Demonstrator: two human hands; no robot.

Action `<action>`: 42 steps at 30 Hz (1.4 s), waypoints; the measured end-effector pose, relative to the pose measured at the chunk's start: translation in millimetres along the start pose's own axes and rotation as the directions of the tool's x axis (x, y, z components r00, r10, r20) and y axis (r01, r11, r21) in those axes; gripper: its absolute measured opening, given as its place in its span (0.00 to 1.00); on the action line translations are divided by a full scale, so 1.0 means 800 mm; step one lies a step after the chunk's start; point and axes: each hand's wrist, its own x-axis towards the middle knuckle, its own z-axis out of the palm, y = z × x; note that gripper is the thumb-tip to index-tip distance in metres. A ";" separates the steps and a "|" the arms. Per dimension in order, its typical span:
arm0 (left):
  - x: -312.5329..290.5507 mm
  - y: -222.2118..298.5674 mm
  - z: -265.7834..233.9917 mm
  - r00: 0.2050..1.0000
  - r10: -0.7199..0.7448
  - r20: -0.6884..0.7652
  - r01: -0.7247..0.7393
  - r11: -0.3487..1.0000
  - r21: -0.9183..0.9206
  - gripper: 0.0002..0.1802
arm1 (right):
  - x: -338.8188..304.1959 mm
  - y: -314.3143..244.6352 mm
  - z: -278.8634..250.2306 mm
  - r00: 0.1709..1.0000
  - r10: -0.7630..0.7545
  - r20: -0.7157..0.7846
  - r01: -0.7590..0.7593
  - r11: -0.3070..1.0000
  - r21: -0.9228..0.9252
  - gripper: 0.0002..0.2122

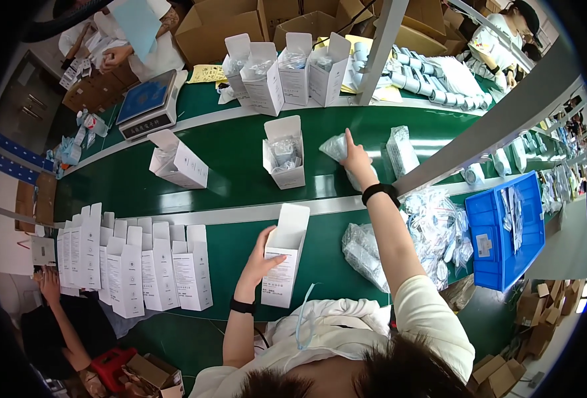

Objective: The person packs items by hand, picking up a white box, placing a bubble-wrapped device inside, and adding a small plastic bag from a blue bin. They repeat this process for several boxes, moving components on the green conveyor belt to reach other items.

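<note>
White carton (282, 260), flap open, stands gripped in the left hand (261, 257) on the green desk (227, 249). Right hand (358, 161) fingers close on a clear bagged part (336, 147); holding the carton upright should ease loading.

The right hand (358, 161) covers part of the clear plastic bag (336, 147) it reaches for. Print on the white box (281, 264) is too small to read. The cardboard cartons (227, 26) are cut off at the top edge.

open white carton (282, 260) near edge | white cartons row (134, 265) left | blue-topped scale (149, 104) far left
</note>
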 end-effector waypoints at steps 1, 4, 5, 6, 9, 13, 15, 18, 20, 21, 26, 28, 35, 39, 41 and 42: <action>-0.008 0.023 0.011 0.990 0.134 -0.042 -0.133 0.991 0.023 0.45 | -0.017 0.001 -0.010 1.000 -0.002 0.006 0.002 1.000 -0.004 0.39; -0.012 0.057 0.025 0.910 0.386 -0.152 -0.376 0.922 0.086 0.45 | -0.087 -0.012 -0.046 0.819 -0.317 -0.478 0.569 0.552 0.609 0.36; -0.011 0.061 0.027 0.894 0.426 -0.139 -0.383 0.888 0.255 0.44 | -0.127 -0.023 -0.068 0.863 -0.220 -0.454 0.491 0.162 0.856 0.34; -0.007 0.066 0.033 0.880 0.464 -0.103 -0.386 0.824 0.414 0.42 | -0.162 -0.028 -0.085 0.911 -0.134 -0.390 0.345 -0.273 0.898 0.33; -0.003 0.057 0.061 0.864 0.497 -0.081 -0.367 0.733 0.573 0.42 | -0.228 -0.050 -0.085 0.876 -0.201 -0.439 0.202 -0.673 0.711 0.28; 0.001 0.037 0.083 0.841 0.505 -0.193 -0.331 0.764 0.554 0.43 | -0.233 -0.066 -0.040 0.807 -0.366 -0.464 0.184 -0.591 0.785 0.24; 0.001 0.035 0.087 0.804 0.499 -0.324 -0.331 0.827 0.455 0.43 | -0.216 -0.050 -0.021 0.787 -0.417 -0.455 0.090 -0.652 0.753 0.23; 0.004 0.022 0.085 0.703 0.679 -0.210 -0.520 0.693 0.498 0.43 | -0.229 -0.038 -0.032 0.690 -0.560 -0.458 0.246 -0.414 0.876 0.22; 0.005 0.016 0.091 0.640 0.753 -0.154 -0.602 0.616 0.507 0.43 | -0.249 -0.036 -0.055 0.644 -0.634 -0.429 0.503 -0.071 0.861 0.21; 0.005 0.017 0.095 0.615 0.773 -0.153 -0.614 0.592 0.523 0.42 | -0.260 -0.041 -0.074 0.382 -0.789 -0.481 0.856 0.106 0.506 0.19; 0.006 0.011 0.097 0.522 0.843 -0.130 -0.667 0.498 0.554 0.42 | -0.254 0.050 -0.062 0.494 -0.600 -0.630 0.865 0.411 0.287 0.15; -0.003 0.005 0.094 0.504 0.854 -0.130 -0.673 0.483 0.560 0.42 | -0.228 0.128 -0.047 0.766 -0.214 -0.606 0.486 0.810 0.328 0.14; -0.040 0.041 0.086 0.632 0.774 -0.030 -0.565 0.487 0.666 0.33 | -0.188 0.243 -0.007 0.828 -0.533 -0.175 0.438 0.810 -0.390 0.14; -0.053 0.048 0.081 0.609 0.776 -0.164 -0.419 0.490 0.764 0.15 | -0.191 0.242 -0.027 0.675 -0.704 -0.223 0.588 0.695 -0.413 0.17; -0.056 0.060 0.083 0.616 0.756 -0.224 -0.392 0.540 0.745 0.12 | -0.204 0.234 -0.046 0.708 -0.589 -0.391 0.638 0.770 -0.006 0.15; -0.057 0.067 0.084 0.626 0.732 -0.271 -0.377 0.587 0.716 0.09 | -0.218 0.212 -0.059 0.699 -0.603 -0.384 0.652 0.758 -0.005 0.15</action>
